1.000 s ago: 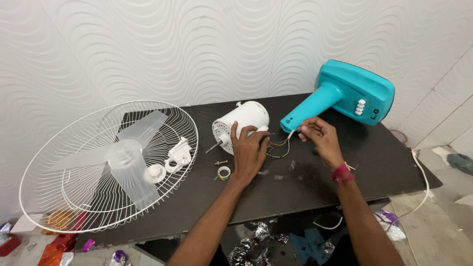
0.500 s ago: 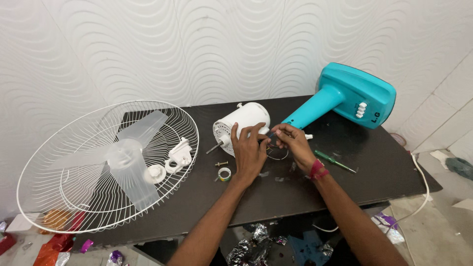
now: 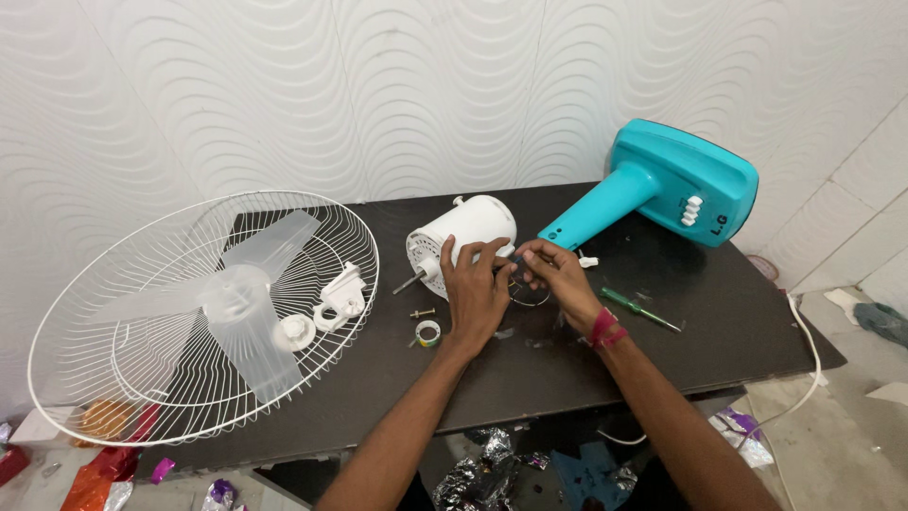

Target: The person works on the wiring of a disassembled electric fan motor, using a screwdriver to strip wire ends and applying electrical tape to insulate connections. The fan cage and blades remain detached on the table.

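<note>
A white fan motor housing (image 3: 464,230) lies on its side on the dark table (image 3: 567,360), its shaft pointing left. My left hand (image 3: 476,289) rests against the motor's front with fingers curled on it. My right hand (image 3: 556,275) is just to the right, pinching thin wires (image 3: 528,295) that come from the motor. The two hands touch at the fingertips. A teal fan stand and base (image 3: 667,185) lies tilted at the back right, its neck ending close to my right hand.
A white wire fan guard (image 3: 142,378) with a translucent blade (image 3: 241,312) and white plastic parts (image 3: 339,298) overhangs the table's left. A tape roll (image 3: 427,332), a small bolt (image 3: 423,311) and a green screwdriver (image 3: 638,308) lie near my hands. A white cable (image 3: 804,341) hangs right.
My right hand has moved left from near the teal stand's neck to the motor, uncovering the green screwdriver. My left hand has stayed on the motor.
</note>
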